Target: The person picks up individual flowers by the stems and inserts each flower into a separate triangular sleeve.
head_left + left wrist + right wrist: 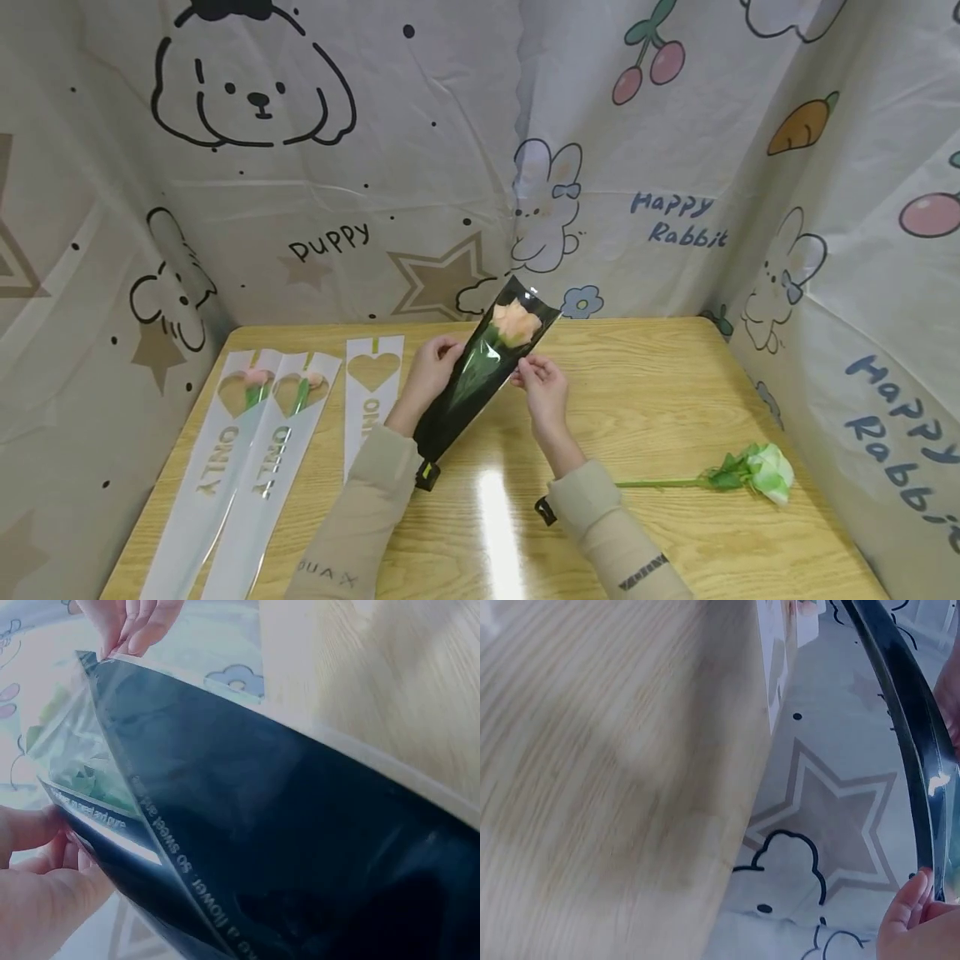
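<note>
A black flower sleeve (pixel 468 383) with a clear front is held tilted above the table. Inside it sits a peach rose (pixel 516 323) with green leaves below the bloom. My left hand (pixel 431 375) pinches the sleeve's left edge near its upper half. The right hand (pixel 543 396) pinches the opposite edge, a little below the bloom. In the left wrist view, printed lettering runs along the borders of the sleeve (pixel 247 772), and the thumb and fingers of the left hand (pixel 52 885) grip its side. The right wrist view shows the sleeve (pixel 911 712) edge-on, with the right hand (pixel 919 919) at its end.
Two white ONLY sleeves (pixel 206 458) with flowers in them lie at the left of the wooden table (pixel 637 375). Another white sleeve (pixel 363 417) with a heart window lies near the left arm. A pale green rose (pixel 768 473) lies at the right. Printed curtains (pixel 420 183) surround the table.
</note>
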{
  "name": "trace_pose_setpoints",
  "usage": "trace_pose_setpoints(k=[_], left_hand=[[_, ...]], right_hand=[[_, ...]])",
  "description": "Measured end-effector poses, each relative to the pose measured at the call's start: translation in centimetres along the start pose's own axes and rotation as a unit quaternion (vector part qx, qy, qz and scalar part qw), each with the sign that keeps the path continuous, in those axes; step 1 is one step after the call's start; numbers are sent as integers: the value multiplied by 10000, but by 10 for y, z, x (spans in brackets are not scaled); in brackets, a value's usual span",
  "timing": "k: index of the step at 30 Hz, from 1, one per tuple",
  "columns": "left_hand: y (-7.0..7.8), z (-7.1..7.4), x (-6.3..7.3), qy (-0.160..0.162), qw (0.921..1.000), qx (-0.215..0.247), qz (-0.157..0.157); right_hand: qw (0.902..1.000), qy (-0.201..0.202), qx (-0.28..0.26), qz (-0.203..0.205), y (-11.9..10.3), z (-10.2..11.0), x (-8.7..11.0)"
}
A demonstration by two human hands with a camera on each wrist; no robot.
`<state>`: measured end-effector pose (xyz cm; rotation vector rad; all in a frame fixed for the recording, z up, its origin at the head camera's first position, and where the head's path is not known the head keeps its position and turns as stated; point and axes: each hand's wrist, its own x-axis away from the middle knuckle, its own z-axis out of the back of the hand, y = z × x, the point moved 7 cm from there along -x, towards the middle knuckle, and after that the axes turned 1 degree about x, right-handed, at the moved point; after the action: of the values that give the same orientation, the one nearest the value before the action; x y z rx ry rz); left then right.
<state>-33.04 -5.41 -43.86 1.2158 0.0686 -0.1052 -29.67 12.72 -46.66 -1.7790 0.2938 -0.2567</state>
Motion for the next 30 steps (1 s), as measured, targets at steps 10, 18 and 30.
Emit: trace_pose_setpoints(k=[10,18,30], left_hand=[[-27,40,13,513,9983,-120,264],[-57,76,22,662,9944,-308,770],[-90,118,46,1174,9852,-432,1168]], right_hand=[[9973,-626,-5,-387,20,-39,3],[9907,-1113,246,-743,40,-77,12],[9778,-1753,312,-1109,66,-122,28]])
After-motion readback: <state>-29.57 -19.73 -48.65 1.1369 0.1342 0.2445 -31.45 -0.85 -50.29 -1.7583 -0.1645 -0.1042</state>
